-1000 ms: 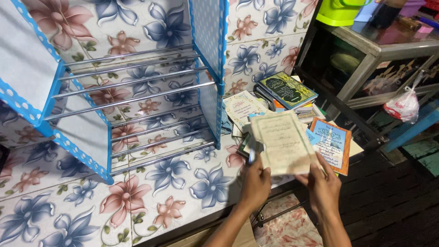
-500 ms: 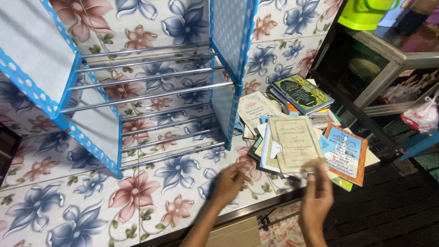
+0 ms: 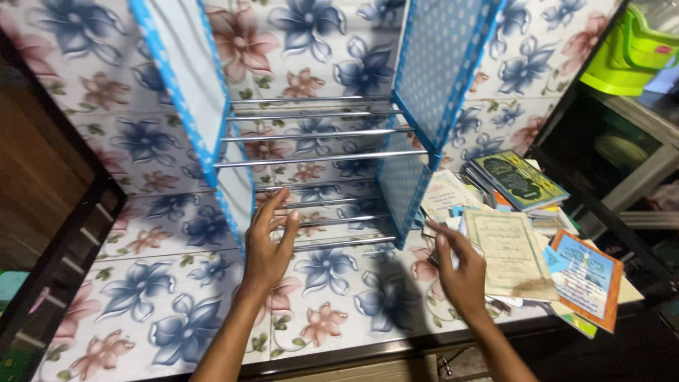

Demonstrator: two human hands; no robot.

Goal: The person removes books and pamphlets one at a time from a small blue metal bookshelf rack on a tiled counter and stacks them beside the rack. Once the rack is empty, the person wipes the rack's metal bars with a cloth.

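Observation:
My left hand (image 3: 269, 244) hovers open, fingers spread, just in front of the lower metal rods of a blue dotted fabric shelf rack (image 3: 424, 92) that lies on the floral surface (image 3: 163, 297). My right hand (image 3: 460, 272) is open too, fingers near the left edge of a pale booklet (image 3: 509, 255) on top of a spread pile of books. A green-covered book (image 3: 520, 180) lies at the back of the pile and an orange-edged booklet (image 3: 587, 279) at its right. Neither hand holds anything.
The rack's chrome rods (image 3: 311, 134) run between its blue side panels. A dark wooden frame (image 3: 56, 240) borders the surface on the left. At the right stand a metal-framed table (image 3: 636, 177) and a lime green plastic container (image 3: 629, 53).
Both hands let go of the pale booklet, which now lies on the pile. My left hand moved left to the rack's rods; the view shifted left.

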